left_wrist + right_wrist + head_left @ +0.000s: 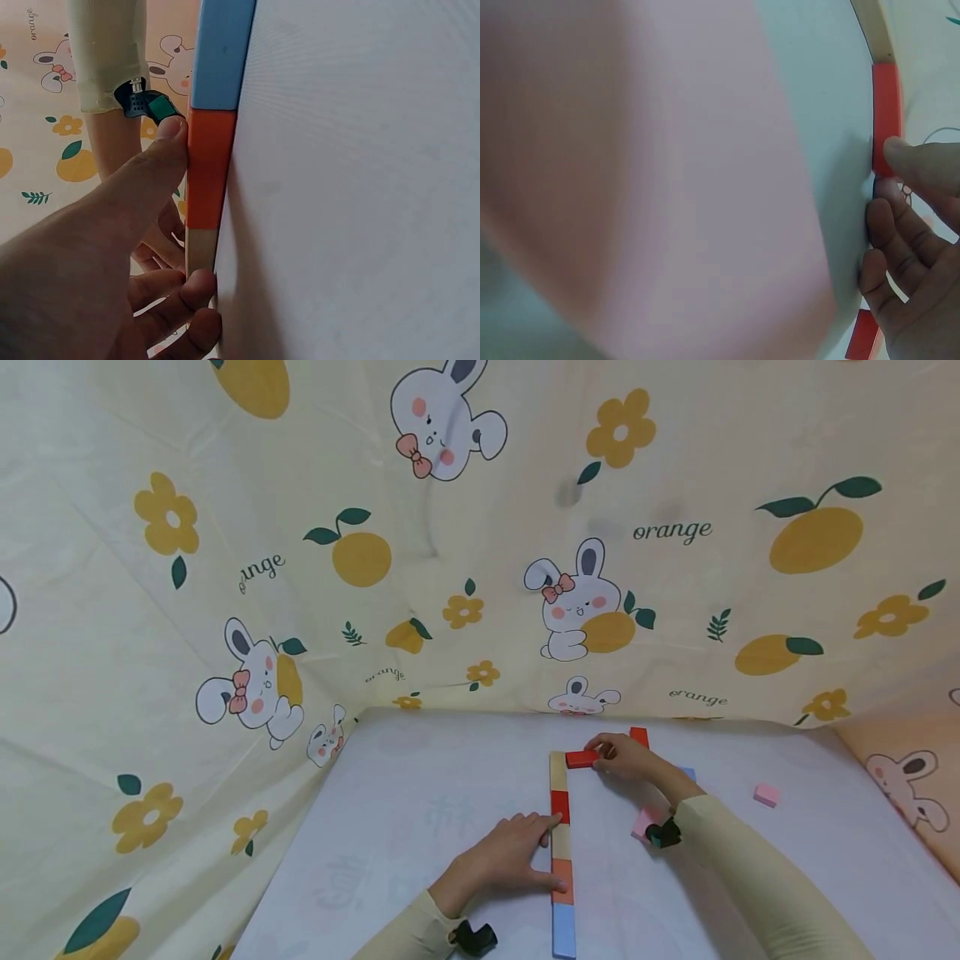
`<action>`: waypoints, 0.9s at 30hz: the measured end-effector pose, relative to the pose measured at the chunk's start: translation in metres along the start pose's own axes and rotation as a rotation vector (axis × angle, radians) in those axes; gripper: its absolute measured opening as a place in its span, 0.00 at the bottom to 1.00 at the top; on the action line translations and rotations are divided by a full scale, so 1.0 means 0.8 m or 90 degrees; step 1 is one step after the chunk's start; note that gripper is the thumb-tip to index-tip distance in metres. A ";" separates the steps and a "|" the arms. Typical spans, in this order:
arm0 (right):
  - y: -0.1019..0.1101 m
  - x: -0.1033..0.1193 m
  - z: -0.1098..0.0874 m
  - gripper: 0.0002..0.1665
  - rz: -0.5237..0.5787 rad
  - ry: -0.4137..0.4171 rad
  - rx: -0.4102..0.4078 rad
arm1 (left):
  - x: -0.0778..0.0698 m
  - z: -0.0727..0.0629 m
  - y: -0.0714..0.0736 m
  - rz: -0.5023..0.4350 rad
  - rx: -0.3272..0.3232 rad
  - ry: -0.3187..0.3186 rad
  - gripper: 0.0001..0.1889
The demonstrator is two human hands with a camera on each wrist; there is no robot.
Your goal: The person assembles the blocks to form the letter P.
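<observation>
A straight row of blocks runs away from me: a blue block [564, 931], an orange block [561, 872], a beige block [561, 842], a red block [559, 800] and a far beige block [558, 770]. My left hand [501, 856] lies along its left side, thumb on the orange block, index fingertip at the red one. Another red block [579, 760] lies crosswise with one end against the far beige block. My right hand [626, 758] pinches its right end between thumb [904, 154] and index finger. The fingers partly cover that end.
Past the right hand lies a loose red block [638, 737]. A blue block [687, 773] is partly hidden by the right arm, and a pink block [643, 822] lies beside the wrist camera. Farther right is a small pink block [766, 795]. Printed cloth [480, 635] hangs behind the white table.
</observation>
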State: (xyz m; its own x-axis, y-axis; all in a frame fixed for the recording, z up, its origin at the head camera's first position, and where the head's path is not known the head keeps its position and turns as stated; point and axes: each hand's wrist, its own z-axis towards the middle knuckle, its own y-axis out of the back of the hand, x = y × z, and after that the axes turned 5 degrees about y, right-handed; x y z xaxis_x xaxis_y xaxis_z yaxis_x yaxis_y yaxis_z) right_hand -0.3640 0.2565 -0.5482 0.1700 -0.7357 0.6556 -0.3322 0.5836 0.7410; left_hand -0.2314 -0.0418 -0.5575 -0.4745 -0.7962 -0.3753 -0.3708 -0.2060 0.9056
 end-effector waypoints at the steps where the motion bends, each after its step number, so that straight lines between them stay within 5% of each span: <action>1: 0.000 0.000 0.000 0.23 0.001 -0.002 -0.002 | 0.000 0.000 0.000 -0.001 0.000 0.000 0.53; 10: 0.006 0.001 -0.009 0.23 0.013 0.000 -0.031 | 0.002 0.000 -0.001 -0.001 -0.003 -0.004 0.54; 19: 0.033 -0.017 -0.031 0.29 0.015 -0.039 -0.181 | -0.002 -0.002 0.003 -0.002 -0.003 -0.002 0.53; 27: 0.038 -0.032 -0.044 0.37 0.017 -0.076 -0.225 | -0.001 -0.003 0.001 -0.007 -0.004 -0.003 0.53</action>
State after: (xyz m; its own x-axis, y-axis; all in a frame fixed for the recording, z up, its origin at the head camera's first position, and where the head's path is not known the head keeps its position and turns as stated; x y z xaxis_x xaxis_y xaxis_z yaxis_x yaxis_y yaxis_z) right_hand -0.3458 0.3054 -0.5373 0.0491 -0.7417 0.6689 0.0096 0.6700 0.7423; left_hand -0.2294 -0.0429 -0.5556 -0.4739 -0.7911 -0.3868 -0.3713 -0.2188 0.9024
